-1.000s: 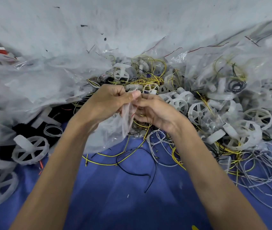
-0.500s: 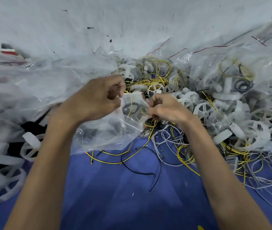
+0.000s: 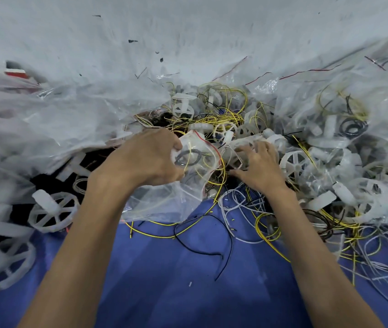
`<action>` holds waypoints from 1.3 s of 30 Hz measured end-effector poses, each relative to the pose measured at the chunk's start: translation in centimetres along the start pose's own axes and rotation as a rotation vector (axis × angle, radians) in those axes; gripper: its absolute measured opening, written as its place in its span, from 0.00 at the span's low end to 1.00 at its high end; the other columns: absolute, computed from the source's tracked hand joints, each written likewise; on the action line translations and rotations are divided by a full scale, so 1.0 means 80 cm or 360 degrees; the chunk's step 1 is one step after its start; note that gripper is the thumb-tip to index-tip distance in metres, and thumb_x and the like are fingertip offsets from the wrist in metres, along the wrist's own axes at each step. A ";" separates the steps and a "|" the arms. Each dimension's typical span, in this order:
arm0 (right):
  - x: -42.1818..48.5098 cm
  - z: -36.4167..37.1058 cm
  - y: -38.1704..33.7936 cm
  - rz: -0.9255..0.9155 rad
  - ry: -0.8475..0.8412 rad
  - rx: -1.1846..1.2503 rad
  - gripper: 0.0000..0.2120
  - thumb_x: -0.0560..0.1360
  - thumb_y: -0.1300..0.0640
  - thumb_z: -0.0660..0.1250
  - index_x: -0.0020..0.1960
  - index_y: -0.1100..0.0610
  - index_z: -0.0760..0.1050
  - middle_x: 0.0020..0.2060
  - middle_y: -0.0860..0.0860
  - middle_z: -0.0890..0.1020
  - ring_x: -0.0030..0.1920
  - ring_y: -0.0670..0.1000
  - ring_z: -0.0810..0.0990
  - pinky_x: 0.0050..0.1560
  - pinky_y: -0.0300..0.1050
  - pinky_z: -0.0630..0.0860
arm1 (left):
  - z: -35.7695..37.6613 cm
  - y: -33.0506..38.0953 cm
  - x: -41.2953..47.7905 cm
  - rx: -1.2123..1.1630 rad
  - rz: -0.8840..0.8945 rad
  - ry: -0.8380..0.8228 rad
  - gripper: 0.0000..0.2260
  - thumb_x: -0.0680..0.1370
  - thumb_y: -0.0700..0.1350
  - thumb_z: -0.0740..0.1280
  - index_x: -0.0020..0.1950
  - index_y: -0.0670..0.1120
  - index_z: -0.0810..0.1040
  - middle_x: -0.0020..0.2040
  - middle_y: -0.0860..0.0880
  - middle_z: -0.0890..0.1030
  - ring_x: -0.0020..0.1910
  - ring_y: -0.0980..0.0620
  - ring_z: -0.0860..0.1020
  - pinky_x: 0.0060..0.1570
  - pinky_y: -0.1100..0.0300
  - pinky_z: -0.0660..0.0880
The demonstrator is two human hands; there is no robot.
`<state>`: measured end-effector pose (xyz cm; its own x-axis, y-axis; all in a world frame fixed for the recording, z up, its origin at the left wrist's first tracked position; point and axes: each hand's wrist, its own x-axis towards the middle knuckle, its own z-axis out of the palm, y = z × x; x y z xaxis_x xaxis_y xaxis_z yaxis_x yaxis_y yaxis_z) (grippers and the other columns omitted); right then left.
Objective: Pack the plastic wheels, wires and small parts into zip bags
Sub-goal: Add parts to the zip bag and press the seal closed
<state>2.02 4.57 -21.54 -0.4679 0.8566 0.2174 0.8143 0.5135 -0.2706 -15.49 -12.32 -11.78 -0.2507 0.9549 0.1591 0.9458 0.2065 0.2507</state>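
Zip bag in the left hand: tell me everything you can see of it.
The zip bag is clear, crumpled thin plastic with a red line at its mouth. The left hand grips its upper part. Inside show a dark wire coil and yellow wire. Its lower part sags onto the blue surface.

zip bag (image 3: 195, 159): we see it clear, red-edged, wires coiled inside.
wheels (image 3: 298, 162): white, spoked, heaped at right.
wires (image 3: 247, 209): yellow, white, black, tangled.

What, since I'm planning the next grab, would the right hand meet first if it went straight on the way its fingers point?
Likely the white plastic wheel tangled in yellow wires just past the right hand's spread fingertips; depth is unclear.
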 end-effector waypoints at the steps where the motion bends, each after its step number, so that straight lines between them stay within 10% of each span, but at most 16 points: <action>1: 0.001 0.001 0.002 -0.0005 0.0087 0.0027 0.25 0.70 0.49 0.72 0.64 0.52 0.70 0.64 0.58 0.67 0.68 0.59 0.57 0.64 0.54 0.63 | 0.001 -0.001 0.001 0.0013 0.0001 0.0014 0.26 0.67 0.52 0.73 0.64 0.51 0.74 0.60 0.50 0.75 0.58 0.49 0.74 0.55 0.59 0.67; 6: 0.004 -0.017 0.003 -0.0145 0.0288 0.0358 0.11 0.69 0.58 0.73 0.50 0.57 0.80 0.52 0.55 0.75 0.58 0.57 0.69 0.55 0.45 0.66 | 0.001 -0.009 0.003 0.0001 -0.0042 0.0077 0.25 0.67 0.50 0.72 0.64 0.52 0.73 0.62 0.53 0.74 0.57 0.51 0.75 0.52 0.60 0.66; 18: -0.019 -0.109 -0.015 -0.0015 0.0422 0.1328 0.32 0.62 0.47 0.77 0.61 0.47 0.66 0.58 0.52 0.70 0.55 0.46 0.74 0.46 0.33 0.75 | -0.004 0.000 -0.001 -0.0053 0.0023 0.0037 0.26 0.68 0.51 0.67 0.66 0.50 0.70 0.63 0.53 0.71 0.56 0.52 0.71 0.51 0.62 0.61; 23: -0.028 -0.122 -0.027 -0.0035 0.0512 0.1819 0.34 0.60 0.54 0.79 0.61 0.49 0.68 0.55 0.44 0.72 0.58 0.46 0.75 0.53 0.36 0.76 | -0.009 0.009 -0.005 -0.0151 0.0011 0.0091 0.31 0.63 0.54 0.64 0.66 0.50 0.70 0.44 0.59 0.67 0.46 0.56 0.66 0.49 0.64 0.62; 33: -0.037 -0.130 -0.046 -0.0258 -0.0433 0.3433 0.33 0.61 0.54 0.77 0.59 0.61 0.64 0.42 0.56 0.77 0.41 0.52 0.78 0.45 0.46 0.76 | -0.016 0.017 -0.009 -0.0365 0.0050 0.0154 0.25 0.70 0.42 0.69 0.66 0.52 0.70 0.41 0.62 0.70 0.54 0.49 0.73 0.39 0.72 0.59; 39: -0.041 -0.134 -0.068 -0.0052 -0.0927 0.3412 0.30 0.65 0.42 0.65 0.54 0.66 0.70 0.44 0.56 0.75 0.34 0.48 0.74 0.29 0.35 0.71 | -0.021 0.024 -0.012 -0.0398 0.0065 0.0256 0.26 0.70 0.41 0.69 0.67 0.51 0.70 0.38 0.61 0.65 0.55 0.51 0.72 0.40 0.74 0.57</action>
<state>2.75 -1.56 -10.75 -0.8202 0.5566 0.1323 -0.4847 -0.5533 -0.6775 -13.79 -13.17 -9.83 -0.2618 0.9113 0.3179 0.8804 0.0906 0.4655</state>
